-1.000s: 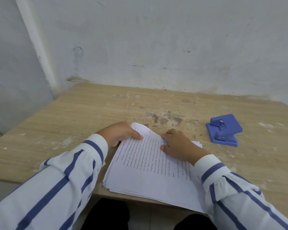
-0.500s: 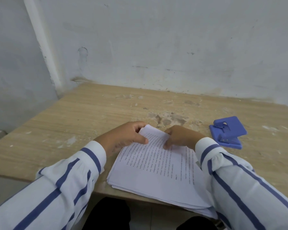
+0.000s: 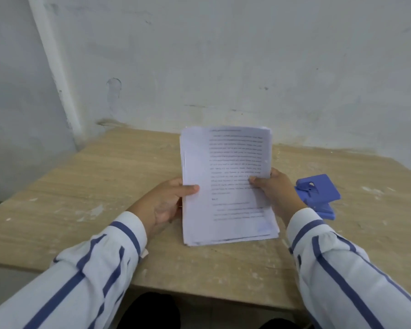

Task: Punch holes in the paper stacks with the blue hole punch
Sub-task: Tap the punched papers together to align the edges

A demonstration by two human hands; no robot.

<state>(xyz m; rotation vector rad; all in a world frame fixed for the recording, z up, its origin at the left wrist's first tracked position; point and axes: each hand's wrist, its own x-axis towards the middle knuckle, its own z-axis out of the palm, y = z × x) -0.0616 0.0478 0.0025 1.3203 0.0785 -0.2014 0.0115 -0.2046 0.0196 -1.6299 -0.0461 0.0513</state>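
So the paper stack (image 3: 226, 186) is a fairly thick bunch of white sheets with black printed text on the front page (too blurry to read). It's held upright, short edge down, between the two hands: the left hand (image 3: 166, 205) grips its left edge, the right hand (image 3: 275, 191) its right edge. The sheet edges stagger a bit. The blue hole punch (image 3: 318, 195) sits just right of the right hand, partly hidden behind that wrist, clear of the paper.

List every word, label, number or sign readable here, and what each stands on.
On the top sheet of the paper stack: lines of printed text, all too blurred to read.
On the blue hole punch: no marking visible.
On the table and the wall: none.
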